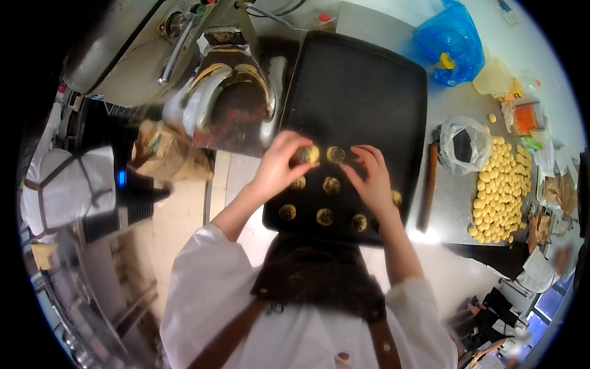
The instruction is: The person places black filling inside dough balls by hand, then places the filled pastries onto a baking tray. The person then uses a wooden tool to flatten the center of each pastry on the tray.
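Over a large black baking tray [356, 80], my left hand [279, 163] curls its thumb and fingers around a small yellow dough ball [313, 154] speckled with dark bits. My right hand [372, 175] has thumb and fingers apart, with nothing between them. Just left of its fingertips lies another speckled dough ball [335, 154], which it does not seem to touch. Several more speckled balls sit spaced out on the near part of the tray, such as one at the front [324, 216]. My right forearm partly hides another ball [396, 198].
Right of the tray are a wooden stick [428, 187], a container lined with clear plastic [465, 146] and dark inside, and a heap of plain yellow dough balls [501, 190]. A blue plastic bag [452, 43] lies behind them. A metal machine [221, 92] stands at left.
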### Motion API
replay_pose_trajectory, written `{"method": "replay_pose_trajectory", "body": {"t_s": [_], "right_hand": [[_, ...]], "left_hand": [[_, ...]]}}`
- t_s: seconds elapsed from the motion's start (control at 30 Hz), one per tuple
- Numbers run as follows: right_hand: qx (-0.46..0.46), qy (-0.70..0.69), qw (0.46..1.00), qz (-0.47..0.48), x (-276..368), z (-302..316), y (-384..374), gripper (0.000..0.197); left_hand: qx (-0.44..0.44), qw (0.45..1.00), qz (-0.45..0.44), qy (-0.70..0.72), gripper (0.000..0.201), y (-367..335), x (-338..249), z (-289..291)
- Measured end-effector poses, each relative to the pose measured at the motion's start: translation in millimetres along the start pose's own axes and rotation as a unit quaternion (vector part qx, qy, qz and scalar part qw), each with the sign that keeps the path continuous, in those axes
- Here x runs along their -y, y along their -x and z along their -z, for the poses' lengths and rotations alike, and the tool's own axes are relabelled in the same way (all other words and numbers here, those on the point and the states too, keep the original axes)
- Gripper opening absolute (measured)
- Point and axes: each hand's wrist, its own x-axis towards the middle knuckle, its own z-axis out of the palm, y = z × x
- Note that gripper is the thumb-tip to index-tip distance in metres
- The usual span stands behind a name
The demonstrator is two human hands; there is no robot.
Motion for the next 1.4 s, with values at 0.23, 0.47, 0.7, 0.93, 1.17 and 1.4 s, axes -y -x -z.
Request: {"method": "replay_pose_trajectory", "body": {"t_s": [0.23,0.47,0.7,0.93,1.17,1.4], "right_hand": [[-0.044,-0.038,0.998,-0.018,7,5,10,0.033],[-0.091,-0.073,0.98,0.159,93,41,14,0.027],[-0.088,0.011,0.963,0.255,132,40,10,0.033],[-0.1,0.03,0.957,0.272,134,32,6,0.03],[-0.084,0.001,0.966,0.243,139,37,8,0.034],[-0.11,0.006,0.987,0.119,86,29,-3,0.026]], "left_hand": [[-0.055,0.995,-0.082,-0.018,0.047,8,-51,27],[-0.06,0.99,-0.12,-0.034,0.05,12,-82,40],[-0.069,0.982,-0.162,-0.064,0.054,7,-95,44],[-0.086,0.973,-0.188,-0.097,0.057,10,-97,47],[-0.088,0.974,-0.177,-0.109,0.057,13,-93,50],[-0.06,0.998,0.008,0.025,0.05,-3,-39,42]]}}
